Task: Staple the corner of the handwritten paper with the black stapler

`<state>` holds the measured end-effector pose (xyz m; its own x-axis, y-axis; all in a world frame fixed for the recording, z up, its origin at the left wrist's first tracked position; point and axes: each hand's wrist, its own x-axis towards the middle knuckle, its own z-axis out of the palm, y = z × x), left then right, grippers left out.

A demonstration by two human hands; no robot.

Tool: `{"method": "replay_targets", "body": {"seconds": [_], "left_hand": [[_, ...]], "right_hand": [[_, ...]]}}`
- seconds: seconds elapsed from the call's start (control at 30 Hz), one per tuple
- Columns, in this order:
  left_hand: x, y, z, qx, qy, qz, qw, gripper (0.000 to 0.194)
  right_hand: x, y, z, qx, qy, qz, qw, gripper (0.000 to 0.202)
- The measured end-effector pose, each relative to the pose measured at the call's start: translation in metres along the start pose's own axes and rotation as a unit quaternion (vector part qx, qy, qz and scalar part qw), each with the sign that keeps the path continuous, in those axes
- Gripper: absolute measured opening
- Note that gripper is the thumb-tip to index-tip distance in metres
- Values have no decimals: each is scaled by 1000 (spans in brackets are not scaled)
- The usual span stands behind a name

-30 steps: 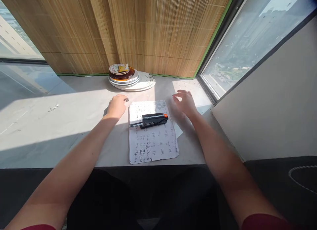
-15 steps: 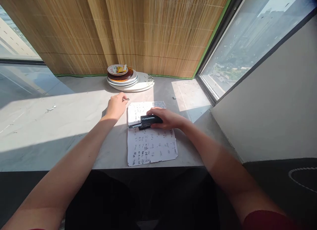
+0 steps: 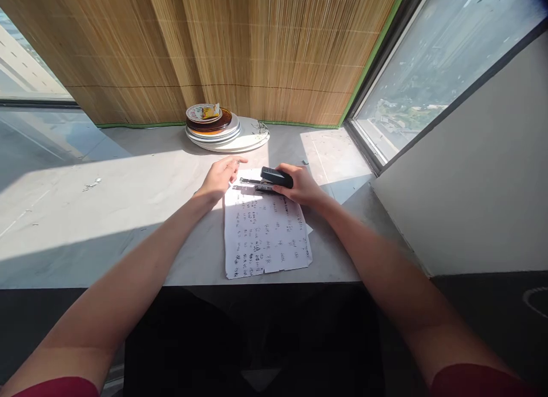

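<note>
My right hand (image 3: 297, 183) grips a black stapler (image 3: 277, 177) over the upper part of a handwritten sheet of paper (image 3: 268, 237). The stapler's top cover is raised, and its metal magazine points left toward my other hand. Close to the magazine's tip, my left hand (image 3: 220, 177) has its fingers drawn together with the index finger reaching right. Something small and greyish seems to be between those fingers, too small to name. The paper lies flat with a torn lower edge, and a white corner peeks out at its right side.
A stack of plates (image 3: 214, 129) with a small yellow packet (image 3: 209, 112) on top stands at the back, before a bamboo blind (image 3: 222, 55). White bits (image 3: 92, 184) lie at left. A wall (image 3: 471, 186) bounds the right; the counter's front edge is near.
The stapler has moved away from me and slightly right, its cover now lifted off the magazine. My left hand has shifted right, close to the stapler's tip. The view has tilted slightly.
</note>
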<state>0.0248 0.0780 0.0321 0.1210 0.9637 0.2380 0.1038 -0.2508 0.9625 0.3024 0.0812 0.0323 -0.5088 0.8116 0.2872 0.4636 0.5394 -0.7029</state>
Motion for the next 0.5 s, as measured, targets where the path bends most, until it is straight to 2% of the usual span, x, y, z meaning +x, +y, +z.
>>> {"method": "replay_targets", "body": {"seconds": [0.13,0.23,0.4,0.5], "left_hand": [[-6,5,-2,173,-10,84,981,27],[-7,10,-2,259,-13,93,961,27],[-7,11,1,318,-94,108,937,21],[-7,10,4,323,-116,86,935,20]], "right_hand": [[0,-1,-1,-19,-5,2,1000,23],[0,-2,-1,-31,-3,-15,999,22],[1,-1,0,-50,0,-13,999,25],[1,0,0,-60,-3,-17,998,25]]}}
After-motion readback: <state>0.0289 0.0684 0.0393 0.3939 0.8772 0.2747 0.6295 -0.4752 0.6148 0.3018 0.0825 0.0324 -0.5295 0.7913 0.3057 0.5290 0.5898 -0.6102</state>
